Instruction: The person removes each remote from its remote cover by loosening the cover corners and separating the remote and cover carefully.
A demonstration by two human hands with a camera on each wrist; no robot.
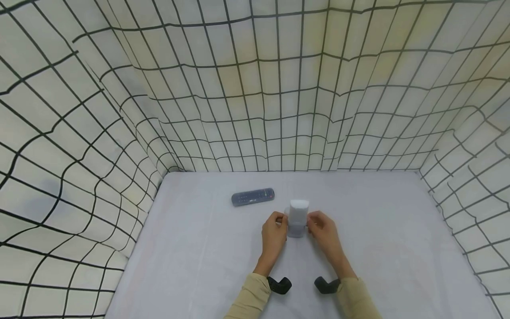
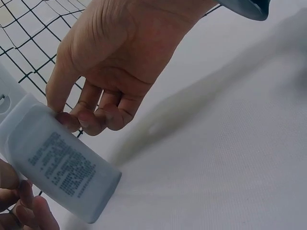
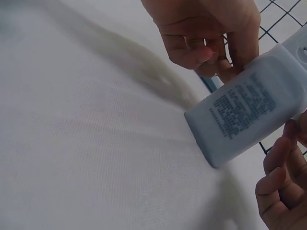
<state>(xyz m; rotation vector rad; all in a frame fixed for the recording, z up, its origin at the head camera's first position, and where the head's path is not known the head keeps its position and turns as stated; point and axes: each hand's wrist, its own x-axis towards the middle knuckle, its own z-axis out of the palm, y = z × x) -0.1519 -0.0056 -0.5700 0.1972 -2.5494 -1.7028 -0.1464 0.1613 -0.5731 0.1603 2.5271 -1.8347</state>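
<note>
A flat white bottle (image 1: pixel 295 223) with a white top is held between both hands. Dark printed text covers the side of the bottle (image 2: pixel 64 160) facing me, and its lower end points toward the white table surface. My left hand (image 1: pixel 275 232) grips the bottle's left edge with curled fingers. On the opposite edge, my right hand (image 1: pixel 324 232) pinches near the top; its thumb and fingertips meet the bottle's side in the left wrist view. A pale rounded piece (image 1: pixel 287 211) shows beside the bottle's top, partly hidden by the left fingers.
A dark remote control (image 1: pixel 253 197) lies on the white table (image 1: pixel 199 239), farther back and to the left of the bottle. White walls with a black grid net (image 1: pixel 247 110) enclose the back and sides. Black wrist devices (image 1: pixel 280 285) sit at both wrists.
</note>
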